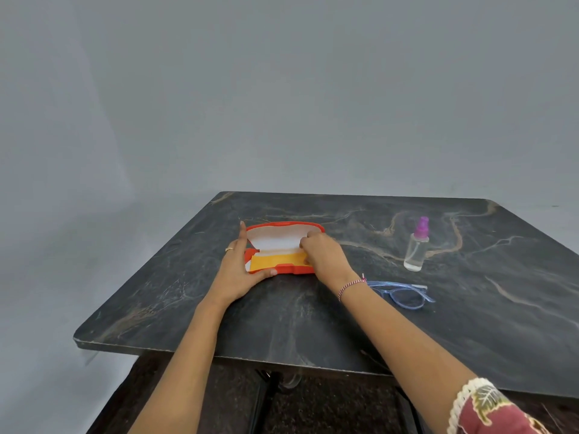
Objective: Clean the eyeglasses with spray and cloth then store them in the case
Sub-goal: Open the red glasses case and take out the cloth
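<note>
An orange eyeglasses case point(283, 226) lies open on the dark table, its white-lined lid raised. A folded yellow cloth point(272, 260) sits in its lower half. My left hand point(239, 270) rests against the case's left end, fingers straight along the side and thumb along the front edge. My right hand point(324, 255) covers the case's right end, with fingers curled in and pinching the cloth's right edge. Blue-framed eyeglasses point(404, 296) lie folded on the table, right of my right wrist. A clear spray bottle point(416, 249) with a purple top stands upright behind them.
The dark marble-patterned table point(313, 314) has its front edge close to me and its left edge just beyond the case. A grey wall rises behind it. Dark floor shows below the front edge.
</note>
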Motion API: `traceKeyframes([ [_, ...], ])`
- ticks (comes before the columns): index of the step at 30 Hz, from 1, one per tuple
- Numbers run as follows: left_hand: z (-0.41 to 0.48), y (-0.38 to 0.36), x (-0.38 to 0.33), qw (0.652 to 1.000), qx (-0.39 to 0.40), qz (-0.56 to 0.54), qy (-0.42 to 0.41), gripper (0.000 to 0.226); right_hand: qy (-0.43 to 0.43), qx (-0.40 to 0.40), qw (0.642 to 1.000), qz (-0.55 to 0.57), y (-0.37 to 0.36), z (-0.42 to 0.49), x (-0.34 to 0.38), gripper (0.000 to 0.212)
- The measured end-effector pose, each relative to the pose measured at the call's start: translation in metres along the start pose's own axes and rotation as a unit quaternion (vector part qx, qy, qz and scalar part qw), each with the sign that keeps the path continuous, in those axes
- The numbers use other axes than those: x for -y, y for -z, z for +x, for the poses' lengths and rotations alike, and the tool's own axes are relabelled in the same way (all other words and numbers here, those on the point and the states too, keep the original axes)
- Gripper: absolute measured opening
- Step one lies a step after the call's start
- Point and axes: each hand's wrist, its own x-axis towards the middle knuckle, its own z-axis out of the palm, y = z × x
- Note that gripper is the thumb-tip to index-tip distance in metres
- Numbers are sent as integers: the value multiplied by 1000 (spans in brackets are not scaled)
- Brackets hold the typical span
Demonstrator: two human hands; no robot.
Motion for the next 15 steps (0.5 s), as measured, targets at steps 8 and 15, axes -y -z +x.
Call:
traceKeyframes([
  [8,-8,-4,-29,955,-218,168,-114,9,11,11,1000,7,-2,3,-2,32],
  [15,11,-12,-26,930,-54,362,-38,13,5,40,999,14,5,4,-2,30],
])
